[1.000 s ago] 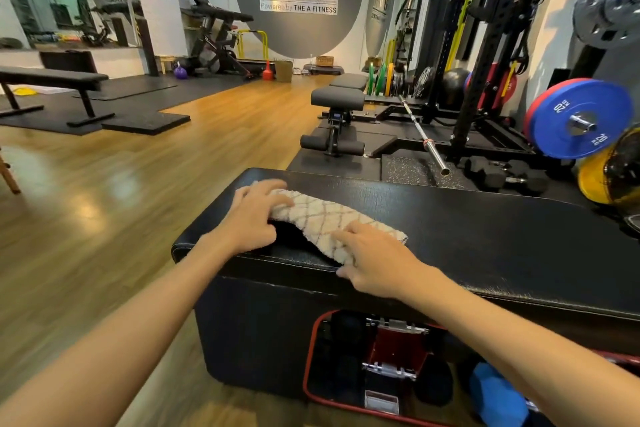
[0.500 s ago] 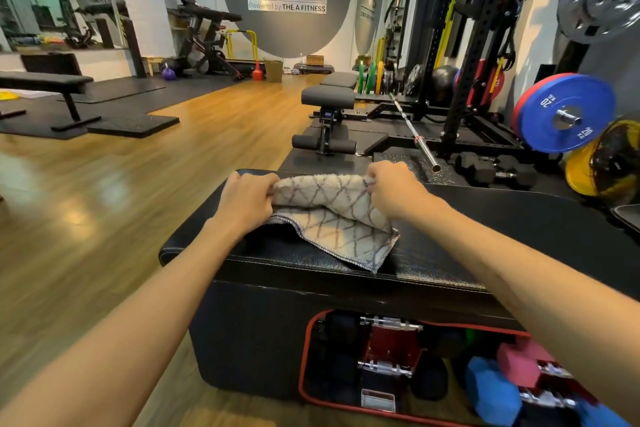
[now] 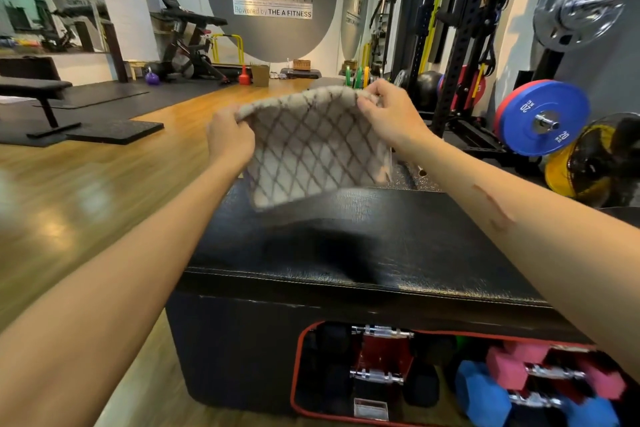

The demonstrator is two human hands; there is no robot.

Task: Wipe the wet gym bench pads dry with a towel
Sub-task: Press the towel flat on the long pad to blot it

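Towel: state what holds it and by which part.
Both hands hold the towel by its upper edge: left hand grips the top left corner, right hand the top right; it hangs above the bench pad.

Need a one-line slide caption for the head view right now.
Both hands, left hand and right hand, hold the diamond-patterned towel spread above the black bench pad.
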